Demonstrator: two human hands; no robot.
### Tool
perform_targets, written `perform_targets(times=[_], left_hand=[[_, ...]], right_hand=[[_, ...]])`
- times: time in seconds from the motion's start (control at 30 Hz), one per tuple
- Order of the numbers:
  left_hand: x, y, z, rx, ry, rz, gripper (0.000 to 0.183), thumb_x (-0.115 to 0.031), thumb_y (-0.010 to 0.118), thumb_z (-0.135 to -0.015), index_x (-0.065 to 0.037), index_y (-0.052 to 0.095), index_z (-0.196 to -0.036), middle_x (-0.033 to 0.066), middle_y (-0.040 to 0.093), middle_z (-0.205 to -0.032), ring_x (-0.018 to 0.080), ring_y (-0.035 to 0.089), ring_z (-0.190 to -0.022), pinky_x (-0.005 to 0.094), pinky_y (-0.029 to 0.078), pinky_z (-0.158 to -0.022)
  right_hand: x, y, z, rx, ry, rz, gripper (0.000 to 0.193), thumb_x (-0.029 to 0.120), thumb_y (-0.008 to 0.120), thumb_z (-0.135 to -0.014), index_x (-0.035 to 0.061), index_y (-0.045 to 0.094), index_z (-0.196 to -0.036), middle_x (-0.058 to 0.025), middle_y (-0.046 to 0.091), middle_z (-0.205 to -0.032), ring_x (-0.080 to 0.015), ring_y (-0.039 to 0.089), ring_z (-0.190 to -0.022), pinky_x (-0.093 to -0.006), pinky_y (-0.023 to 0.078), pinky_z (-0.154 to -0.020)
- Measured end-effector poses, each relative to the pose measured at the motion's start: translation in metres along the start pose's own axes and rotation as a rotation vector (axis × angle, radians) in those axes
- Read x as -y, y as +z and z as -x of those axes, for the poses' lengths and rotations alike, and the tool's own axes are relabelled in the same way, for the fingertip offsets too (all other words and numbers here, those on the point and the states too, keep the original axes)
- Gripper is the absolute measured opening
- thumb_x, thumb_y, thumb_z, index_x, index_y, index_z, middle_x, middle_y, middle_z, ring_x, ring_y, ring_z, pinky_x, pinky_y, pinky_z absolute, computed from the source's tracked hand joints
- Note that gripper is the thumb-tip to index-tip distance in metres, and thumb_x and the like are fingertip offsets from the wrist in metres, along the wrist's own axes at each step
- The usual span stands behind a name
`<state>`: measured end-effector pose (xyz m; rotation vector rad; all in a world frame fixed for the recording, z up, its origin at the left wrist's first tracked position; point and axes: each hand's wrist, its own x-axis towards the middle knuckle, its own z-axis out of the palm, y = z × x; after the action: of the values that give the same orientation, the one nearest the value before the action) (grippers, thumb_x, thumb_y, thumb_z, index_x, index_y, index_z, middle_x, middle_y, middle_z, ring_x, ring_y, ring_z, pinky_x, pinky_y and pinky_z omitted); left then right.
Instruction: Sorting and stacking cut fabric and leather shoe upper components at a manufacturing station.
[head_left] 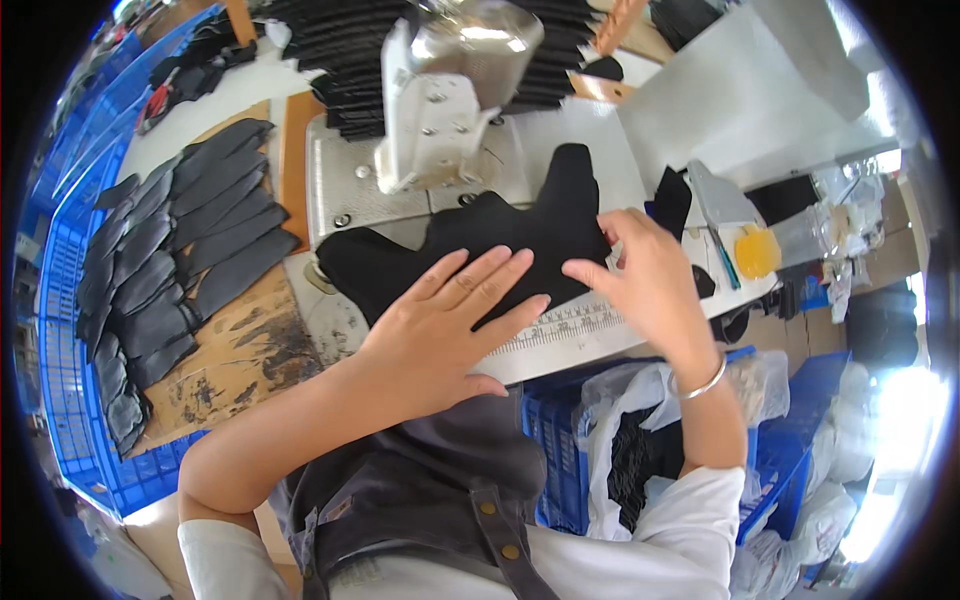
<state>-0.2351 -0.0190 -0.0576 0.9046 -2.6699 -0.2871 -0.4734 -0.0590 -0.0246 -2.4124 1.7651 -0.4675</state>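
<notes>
A flat black cut piece of fabric (400,265) with several lobes lies on the sewing machine's bed, below the white and metal machine head (435,110). My left hand (450,310) rests flat on it, fingers spread. At the piece's right edge, my right hand (640,275) has its thumb over the fabric and its fingers curved at the border, with a gap between thumb and forefinger. A bangle circles the right wrist. Along the table's near edge, a ruler scale (560,330) shows partly from under the piece.
Stacked dark pieces (215,210) lie on a worn board (240,365) to the left, by a blue crate (65,400). Ribbed black material (330,50) is heaped behind the machine. At right are a teal-handled tool (722,258), a yellow round object (757,252) and a bagged bin (600,430) below.
</notes>
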Motion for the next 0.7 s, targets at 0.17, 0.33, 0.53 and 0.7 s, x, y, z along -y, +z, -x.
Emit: perform_targets(times=[0.17, 0.33, 0.53, 0.7], left_hand=[[-0.001, 0.007, 0.002, -0.043, 0.044, -0.020, 0.088, -0.049, 0.068, -0.077, -0.015, 0.029, -0.148, 0.0158, 0.026, -0.152, 0.0299, 0.026, -0.140, 0.0440, 0.021, -0.114], [-0.018, -0.004, 0.016, -0.368, -0.073, -0.123, 0.090, -0.034, 0.072, -0.073, -0.001, 0.029, -0.144, 0.0200, 0.026, -0.152, 0.0320, 0.035, -0.136, 0.0449, 0.030, -0.110], [-0.032, -0.092, 0.090, -0.507, -0.139, -0.615, 0.055, -0.007, 0.052, -0.075, 0.011, 0.049, -0.127, 0.0241, 0.047, -0.136, 0.0350, 0.048, -0.126, 0.0441, 0.038, -0.105], [0.043, -0.168, 0.111, -0.802, -0.365, -0.778, 0.052, 0.002, 0.051, -0.077, 0.005, 0.048, -0.129, 0.0194, 0.052, -0.132, 0.0323, 0.052, -0.120, 0.0401, 0.041, -0.102]], right_hand=[[0.008, 0.023, 0.021, -0.266, 0.045, -0.299, 0.045, 0.017, 0.078, -0.074, 0.0022, 0.053, -0.109, -0.0126, 0.063, -0.086, -0.0263, 0.062, -0.071, -0.0341, 0.050, -0.066], [0.035, -0.008, 0.024, -0.239, 0.108, -1.079, 0.044, 0.000, 0.068, -0.082, -0.0011, 0.045, -0.120, -0.0078, 0.068, -0.091, -0.0078, 0.061, -0.071, -0.0201, 0.050, -0.062], [0.087, -0.029, 0.042, 0.030, -0.137, -1.286, 0.068, 0.002, 0.065, -0.085, 0.0005, 0.028, -0.142, -0.0123, 0.060, -0.114, -0.0177, 0.061, -0.095, -0.0299, 0.052, -0.080], [0.077, -0.022, 0.047, 0.125, -0.195, -0.892, 0.045, 0.012, 0.066, -0.087, 0.0010, 0.051, -0.128, -0.0092, 0.063, -0.107, -0.0160, 0.061, -0.093, -0.0282, 0.049, -0.082]])
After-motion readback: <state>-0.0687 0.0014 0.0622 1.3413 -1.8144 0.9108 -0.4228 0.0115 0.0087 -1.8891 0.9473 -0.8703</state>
